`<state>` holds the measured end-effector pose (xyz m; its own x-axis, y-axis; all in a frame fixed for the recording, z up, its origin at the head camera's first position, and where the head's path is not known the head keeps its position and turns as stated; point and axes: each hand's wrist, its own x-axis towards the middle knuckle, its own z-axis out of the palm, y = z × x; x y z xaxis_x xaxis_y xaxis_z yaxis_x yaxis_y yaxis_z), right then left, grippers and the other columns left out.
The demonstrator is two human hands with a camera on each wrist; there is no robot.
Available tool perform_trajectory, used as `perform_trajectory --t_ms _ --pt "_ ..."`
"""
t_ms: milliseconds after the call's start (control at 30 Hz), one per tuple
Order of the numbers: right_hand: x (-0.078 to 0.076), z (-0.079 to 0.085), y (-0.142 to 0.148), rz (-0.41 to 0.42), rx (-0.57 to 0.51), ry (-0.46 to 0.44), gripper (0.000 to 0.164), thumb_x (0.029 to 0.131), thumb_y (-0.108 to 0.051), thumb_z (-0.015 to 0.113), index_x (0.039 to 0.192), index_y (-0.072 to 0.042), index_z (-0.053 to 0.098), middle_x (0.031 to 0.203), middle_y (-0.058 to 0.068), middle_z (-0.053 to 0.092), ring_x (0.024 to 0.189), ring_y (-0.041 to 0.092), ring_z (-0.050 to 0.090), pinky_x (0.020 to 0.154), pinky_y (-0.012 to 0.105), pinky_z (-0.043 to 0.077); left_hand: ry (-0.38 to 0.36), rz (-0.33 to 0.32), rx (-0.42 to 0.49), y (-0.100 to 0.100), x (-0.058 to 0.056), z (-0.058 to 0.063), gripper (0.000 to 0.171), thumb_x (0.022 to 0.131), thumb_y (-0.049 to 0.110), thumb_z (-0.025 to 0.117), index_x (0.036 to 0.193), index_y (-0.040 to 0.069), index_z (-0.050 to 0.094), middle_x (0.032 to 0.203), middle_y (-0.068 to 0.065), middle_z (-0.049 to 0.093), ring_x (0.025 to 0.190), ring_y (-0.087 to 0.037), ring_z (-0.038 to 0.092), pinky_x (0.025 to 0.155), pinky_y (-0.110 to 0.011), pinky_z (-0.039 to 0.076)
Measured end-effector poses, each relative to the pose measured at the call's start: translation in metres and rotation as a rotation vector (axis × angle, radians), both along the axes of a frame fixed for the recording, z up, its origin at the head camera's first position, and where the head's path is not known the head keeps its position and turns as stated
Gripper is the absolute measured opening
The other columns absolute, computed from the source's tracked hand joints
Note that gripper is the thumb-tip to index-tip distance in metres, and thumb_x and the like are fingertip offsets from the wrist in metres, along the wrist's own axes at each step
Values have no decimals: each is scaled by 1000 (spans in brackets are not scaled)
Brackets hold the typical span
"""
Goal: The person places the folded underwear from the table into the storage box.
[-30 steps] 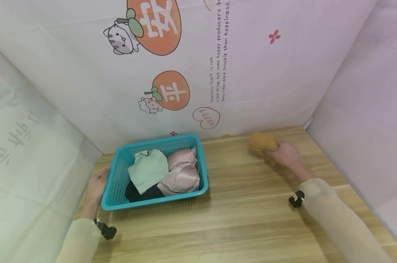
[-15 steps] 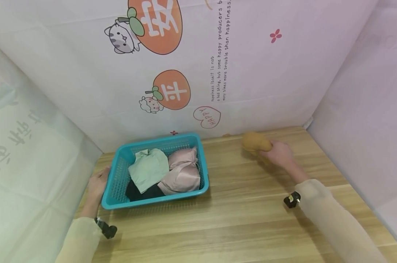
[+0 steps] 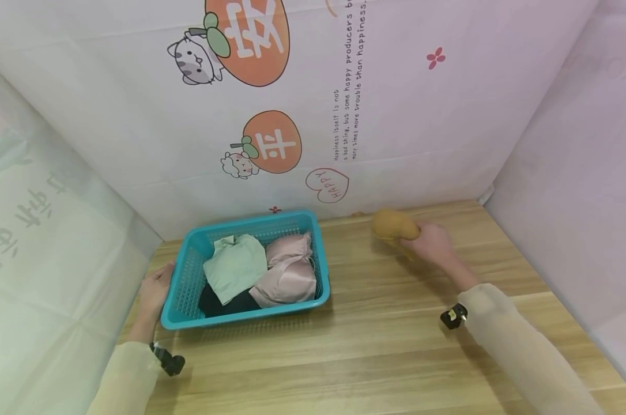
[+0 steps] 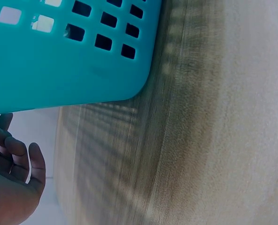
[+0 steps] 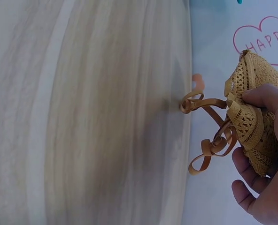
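Note:
My right hand (image 3: 433, 246) pinches a mustard-yellow lace bra (image 3: 394, 223) above the table, to the right of the basket. In the right wrist view the thumb presses on the lace of the bra (image 5: 251, 119), and its looped straps (image 5: 207, 145) dangle below. A teal plastic basket (image 3: 322, 262) holds a pale green garment (image 3: 235, 265), a pink satin bra (image 3: 287, 279) and something black (image 3: 219, 304) beneath them. Against the basket's left side rests my left hand (image 3: 154, 293); in the left wrist view its fingers (image 4: 19, 157) are loosely bent by the rim.
The wood-grain table (image 3: 354, 351) extends in front of the basket and to its right. A white printed sheet (image 3: 396, 115) hangs behind, close to the basket's back. Pale side sheets (image 3: 577, 190) border the table left and right.
My right hand has moved left with the yellow bra, toward the basket. The left hand stays at the basket's side, and the basket's contents look the same.

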<state>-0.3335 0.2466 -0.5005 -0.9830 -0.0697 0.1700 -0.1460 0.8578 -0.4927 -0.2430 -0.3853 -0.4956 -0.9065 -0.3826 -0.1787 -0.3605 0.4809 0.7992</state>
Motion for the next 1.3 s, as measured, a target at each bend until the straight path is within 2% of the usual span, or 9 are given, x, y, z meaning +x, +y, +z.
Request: perform_trajectory --t_ms 133,333,567,733,1033,1300 --pt "1 3 -6 3 5 2 35 84 -42 72 83 -9 65 71 8 67 64 24 60 55 33 46 3 -2 -4 0 0 0 88 96 73 29 150 4 44 154 -25 42 140 -47 42 108 -57 44" --pt "2 8 -15 30 -12 2 34 85 -42 72 85 -9 65 71 7 67 63 21 60 55 33 46 5 -2 -34 0 0 0 87 97 72 28 148 4 46 150 -27 46 133 -45 50 94 -44 51" --pt "3 15 -25 43 -32 1 31 83 -40 73 88 -10 66 74 6 69 64 21 61 58 32 47 6 -1 -6 2 1 1 86 97 71 29 150 5 43 155 -26 40 140 -48 42 109 -59 43" --pt "3 19 -32 44 -24 -5 31 83 -40 73 81 -12 62 72 5 66 63 20 59 55 31 44 5 0 -20 1 1 2 85 98 71 29 149 5 44 154 -27 41 138 -47 44 106 -56 45" --pt "2 28 -46 80 -18 18 28 82 -40 73 80 -14 63 72 4 67 64 20 58 57 32 45 5 5 -15 0 -1 0 85 97 72 29 150 7 43 155 -25 41 140 -47 43 107 -54 45" --pt "2 36 -59 111 -10 56 25 81 -38 73 75 -17 61 69 1 66 63 19 57 58 31 45 9 -6 -6 -1 -1 0 85 97 72 30 151 7 42 157 -24 38 142 -48 39 111 -59 42"
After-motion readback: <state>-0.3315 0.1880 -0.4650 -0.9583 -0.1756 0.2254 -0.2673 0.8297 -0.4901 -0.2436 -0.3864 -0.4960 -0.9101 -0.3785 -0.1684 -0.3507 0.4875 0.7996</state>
